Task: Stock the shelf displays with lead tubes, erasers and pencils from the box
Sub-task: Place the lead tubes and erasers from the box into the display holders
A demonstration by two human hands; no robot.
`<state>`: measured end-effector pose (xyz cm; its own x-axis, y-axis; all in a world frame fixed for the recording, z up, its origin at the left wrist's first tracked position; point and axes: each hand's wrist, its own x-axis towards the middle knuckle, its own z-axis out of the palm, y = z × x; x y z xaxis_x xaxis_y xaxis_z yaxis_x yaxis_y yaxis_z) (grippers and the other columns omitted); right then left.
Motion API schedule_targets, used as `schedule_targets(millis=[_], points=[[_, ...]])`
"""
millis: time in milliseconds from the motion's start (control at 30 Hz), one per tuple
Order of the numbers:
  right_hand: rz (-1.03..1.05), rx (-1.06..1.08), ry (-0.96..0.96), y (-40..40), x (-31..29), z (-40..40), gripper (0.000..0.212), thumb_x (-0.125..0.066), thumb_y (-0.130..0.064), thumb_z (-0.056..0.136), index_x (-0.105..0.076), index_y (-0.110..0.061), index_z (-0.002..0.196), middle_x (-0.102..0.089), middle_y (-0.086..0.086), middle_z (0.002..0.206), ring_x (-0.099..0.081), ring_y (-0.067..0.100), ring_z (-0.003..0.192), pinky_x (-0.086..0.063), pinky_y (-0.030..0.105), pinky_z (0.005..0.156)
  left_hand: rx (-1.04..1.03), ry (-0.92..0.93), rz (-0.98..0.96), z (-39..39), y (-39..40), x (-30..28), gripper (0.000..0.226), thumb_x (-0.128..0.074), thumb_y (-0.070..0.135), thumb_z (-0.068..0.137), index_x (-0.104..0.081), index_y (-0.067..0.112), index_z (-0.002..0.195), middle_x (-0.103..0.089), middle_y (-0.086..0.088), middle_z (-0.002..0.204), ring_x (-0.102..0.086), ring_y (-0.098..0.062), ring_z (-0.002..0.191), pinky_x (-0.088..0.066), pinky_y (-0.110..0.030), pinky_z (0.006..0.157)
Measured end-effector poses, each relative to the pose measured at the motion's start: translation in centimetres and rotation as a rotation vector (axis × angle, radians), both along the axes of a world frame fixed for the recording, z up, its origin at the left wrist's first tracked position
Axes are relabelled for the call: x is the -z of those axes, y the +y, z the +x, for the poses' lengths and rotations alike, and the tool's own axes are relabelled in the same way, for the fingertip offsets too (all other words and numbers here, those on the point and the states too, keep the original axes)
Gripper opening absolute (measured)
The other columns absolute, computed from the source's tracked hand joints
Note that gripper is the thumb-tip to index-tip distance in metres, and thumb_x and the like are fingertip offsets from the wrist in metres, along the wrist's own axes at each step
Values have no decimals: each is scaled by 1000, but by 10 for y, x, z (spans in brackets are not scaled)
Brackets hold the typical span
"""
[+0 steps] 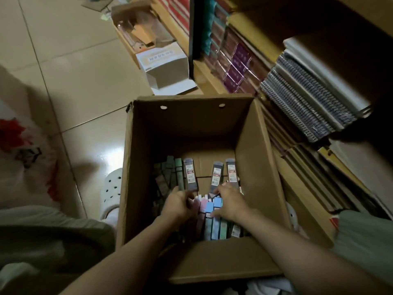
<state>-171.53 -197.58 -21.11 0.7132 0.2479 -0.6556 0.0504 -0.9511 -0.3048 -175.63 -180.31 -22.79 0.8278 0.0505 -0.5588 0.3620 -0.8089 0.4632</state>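
Note:
A tall open cardboard box [251, 133] stands on the floor in front of me. At its bottom lie several slim packs: grey lead tube packs [190, 176] with red-and-white labels, and pastel blue and pink packs [209, 209]. Both my hands are down inside the box. My left hand [177, 204] curls its fingers around packs at the left of the pile. My right hand [228, 201] lies over the pastel packs with fingers bent onto them; its grasp is partly hidden.
Shelves at the right hold spiral notebooks [306, 103] and purple packs [236, 67]. A white open carton [165, 64] and a brown carton [136, 33] sit on the tiled floor beyond. A plastic bag [23, 154] lies at the left, near a white clog [112, 186].

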Motion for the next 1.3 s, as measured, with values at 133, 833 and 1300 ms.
schedule_targets(millis=[133,833,1300], points=[[-101,-93,-58,0,13,-9,83,-83,-54,63,-46,-29,133,-36,3,143,-32,26,134,-32,40,109,44,40,-9,-1,1,11,54,-90,19,62,-67,21,111,-36,1,109,-51,-17,98,-46,-18,84],[341,501,-12,-3,-7,-9,35,-71,-9,87,-43,-22,104,-63,0,95,-58,8,69,-45,21,53,-518,-94,-604,1,-14,-8,24,-38,15,103,-35,23,126,-66,-7,100,-66,-21,84,-59,-45,74],[542,615,212,10,-56,42,48,-69,3,84,-53,-4,129,-63,16,84,-61,24,65,-55,34,63,-428,110,-992,24,-18,-19,61,-59,2,93,-28,32,136,-60,2,89,-65,5,65,-49,-13,56]])
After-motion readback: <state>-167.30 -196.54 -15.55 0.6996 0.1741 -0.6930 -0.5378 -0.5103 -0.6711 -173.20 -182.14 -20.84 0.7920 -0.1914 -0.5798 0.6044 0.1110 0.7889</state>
